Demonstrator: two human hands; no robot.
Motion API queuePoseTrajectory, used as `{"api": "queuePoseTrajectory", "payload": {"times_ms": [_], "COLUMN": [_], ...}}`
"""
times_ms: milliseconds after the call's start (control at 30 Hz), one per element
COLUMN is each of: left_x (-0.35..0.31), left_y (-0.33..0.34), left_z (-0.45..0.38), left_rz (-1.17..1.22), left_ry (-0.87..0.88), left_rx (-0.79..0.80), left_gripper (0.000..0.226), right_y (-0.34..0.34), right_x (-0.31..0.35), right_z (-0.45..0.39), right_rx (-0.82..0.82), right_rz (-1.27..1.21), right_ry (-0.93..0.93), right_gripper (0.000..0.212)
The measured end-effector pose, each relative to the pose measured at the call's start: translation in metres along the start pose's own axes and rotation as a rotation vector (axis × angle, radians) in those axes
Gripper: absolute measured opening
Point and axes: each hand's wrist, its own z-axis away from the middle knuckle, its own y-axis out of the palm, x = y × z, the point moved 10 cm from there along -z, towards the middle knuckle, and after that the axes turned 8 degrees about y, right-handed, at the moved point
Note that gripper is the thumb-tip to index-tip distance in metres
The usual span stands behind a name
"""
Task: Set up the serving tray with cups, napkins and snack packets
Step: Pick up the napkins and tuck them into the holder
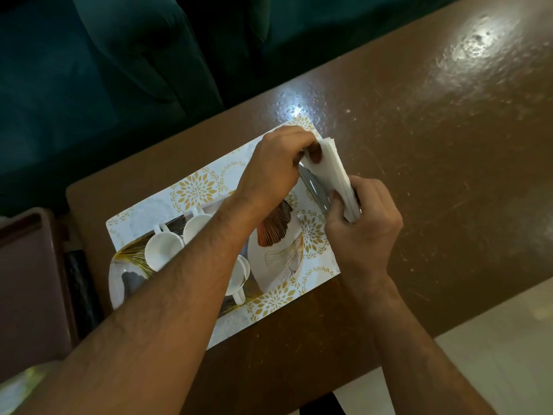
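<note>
A white tray (pixel 194 191) with gold flower prints lies on the brown table. On it stand white cups (pixel 160 250), partly hidden by my left forearm, and leaf-patterned plates (pixel 278 256). Both hands hold a stack of white napkins (pixel 335 169) over the tray's far right corner. My left hand (pixel 278 166) pinches the stack's far end. My right hand (pixel 363 226) grips its near end. A shiny metal holder (pixel 314 187) shows under the napkins, between the hands. No snack packets are in view.
The brown glossy table (pixel 434 130) stretches to the right of the tray. A dark teal sofa (pixel 119 70) lies beyond the table's far edge. A dark brown chair (pixel 27 280) stands at the left. Pale floor (pixel 493 354) shows at the lower right.
</note>
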Motion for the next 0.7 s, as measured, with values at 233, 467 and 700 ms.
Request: {"api": "queuePoseTrajectory", "payload": {"times_ms": [233, 467, 700], "left_x": [0.004, 0.012, 0.006], "left_y": [0.008, 0.016, 0.023], "left_z": [0.013, 0.018, 0.016], "left_rz": [0.085, 0.159, 0.122], "left_ry": [-0.072, -0.211, -0.140], "left_rx": [0.077, 0.072, 0.133], "left_gripper": [0.035, 0.027, 0.043], "right_y": [0.006, 0.009, 0.009], "right_x": [-0.008, -0.015, -0.016], "right_z": [0.004, 0.003, 0.006], "right_rx": [0.003, 0.015, 0.014], "right_rz": [-0.035, -0.027, -0.032], "right_ry": [0.016, 0.029, 0.028], "right_gripper": [0.012, 0.017, 0.022]}}
